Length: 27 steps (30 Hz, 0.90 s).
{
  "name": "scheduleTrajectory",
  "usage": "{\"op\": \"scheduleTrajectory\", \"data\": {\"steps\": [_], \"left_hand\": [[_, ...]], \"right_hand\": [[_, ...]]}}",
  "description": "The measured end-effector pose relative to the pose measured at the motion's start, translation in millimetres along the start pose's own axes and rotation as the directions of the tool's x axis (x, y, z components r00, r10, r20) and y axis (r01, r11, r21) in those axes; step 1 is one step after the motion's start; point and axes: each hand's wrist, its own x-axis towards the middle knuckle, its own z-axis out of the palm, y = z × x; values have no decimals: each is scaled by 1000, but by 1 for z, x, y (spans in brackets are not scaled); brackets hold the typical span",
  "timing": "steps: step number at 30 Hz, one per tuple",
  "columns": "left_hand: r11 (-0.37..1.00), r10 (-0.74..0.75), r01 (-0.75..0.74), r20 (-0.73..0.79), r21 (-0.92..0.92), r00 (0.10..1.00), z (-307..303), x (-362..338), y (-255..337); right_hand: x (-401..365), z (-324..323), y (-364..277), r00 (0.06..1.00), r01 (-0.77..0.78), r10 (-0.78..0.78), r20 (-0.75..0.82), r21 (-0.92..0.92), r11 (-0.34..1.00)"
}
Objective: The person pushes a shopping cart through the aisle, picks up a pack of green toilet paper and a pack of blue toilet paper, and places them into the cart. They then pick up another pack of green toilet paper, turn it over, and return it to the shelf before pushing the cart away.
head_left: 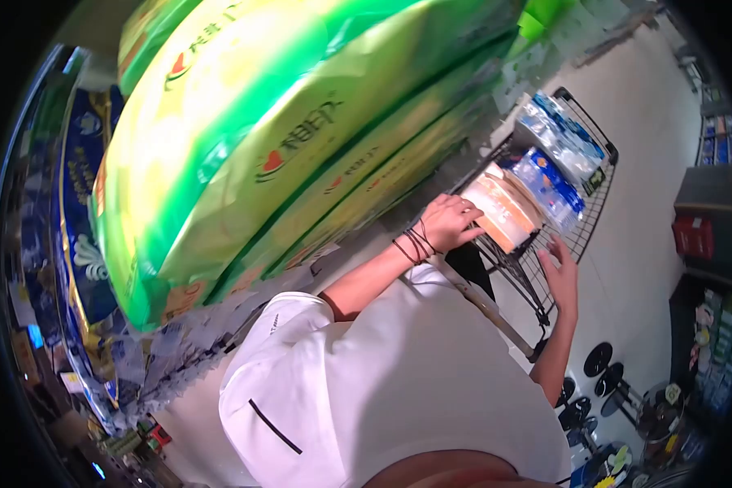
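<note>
My left hand (450, 221), with dark bands round the wrist, is beside the near left edge of an orange and white package (504, 209) in a black wire shopping cart (590, 213). Its fingers are slightly bent and apart, the tips at the package's edge. To the right of the package and a little lower, my right hand (563, 276) is raised with spread, curved fingers and nothing in it. Behind the orange package lie a blue and clear package (549, 187) and a light blue, clear-wrapped pack (559, 134).
Large green and yellow packages (244, 154) fill the upper left, close to my left arm. Dark blue packages (85, 187) stand at the far left. Round black objects (599, 358) are at the lower right, with shelves of goods along the right edge.
</note>
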Motion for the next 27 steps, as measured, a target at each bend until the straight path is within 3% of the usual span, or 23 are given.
{"op": "scheduleTrajectory", "data": {"steps": [1, 3, 5, 7, 9, 11, 13, 14, 15, 16, 17, 19, 22, 25, 27], "left_hand": [[998, 17, -28, -168, -61, 986, -30, -1, 14], [995, 70, -90, -360, -38, 930, -92, -17, 36], [984, 179, -138, -536, 115, 825, -156, -45, 56], [904, 295, -21, -588, 426, 753, -216, -92, 80], [679, 455, 200, -619, 706, 640, -268, -134, 107], [671, 419, 456, -807, 584, 417, -300, -158, 121], [782, 209, 571, -969, 249, 136, -316, -168, 132], [815, 113, 558, -988, 153, 106, -315, -173, 133], [839, 17, 541, -997, 58, 80, -312, -180, 133], [854, -78, 520, -995, -37, 58, -309, -185, 130], [853, -159, 511, -985, -104, 67, -304, -188, 126], [846, -240, 512, -963, -147, 120, -302, -196, 125], [790, -309, 601, -927, -126, 212, -310, -176, 134], [751, -377, 644, -894, -143, 241, -311, -155, 151], [816, -390, 541, -884, -202, 258, -315, -139, 156]], "right_hand": [[20, -4, -28, 997, 76, -72, -32, 154, 985], [51, -11, -88, 969, 242, -241, -49, 371, 897], [78, -22, -140, 923, 359, -382, -45, 454, 815], [107, -22, -185, 826, 531, -551, -121, 496, 687], [128, -23, -231, 763, 629, -607, -223, 474, 617], [151, -26, -273, 656, 752, -680, -329, 357, 553], [170, -25, -311, 635, 761, -673, -379, 455, 462], [181, -25, -322, 671, 722, -650, -356, 513, 465], [193, -25, -332, 705, 679, -627, -331, 569, 463], [205, -20, -340, 805, 534, -536, -255, 706, 465], [219, -18, -343, 814, 429, -563, -142, 801, 417], [228, 0, -358, 793, 482, -566, -227, 802, 353], [234, 3, -360, 759, 551, -593, -268, 750, 367], [236, 3, -355, 745, 569, -616, -255, 726, 388], [268, 2, -340, 699, 619, -666, -261, 686, 381]]}}
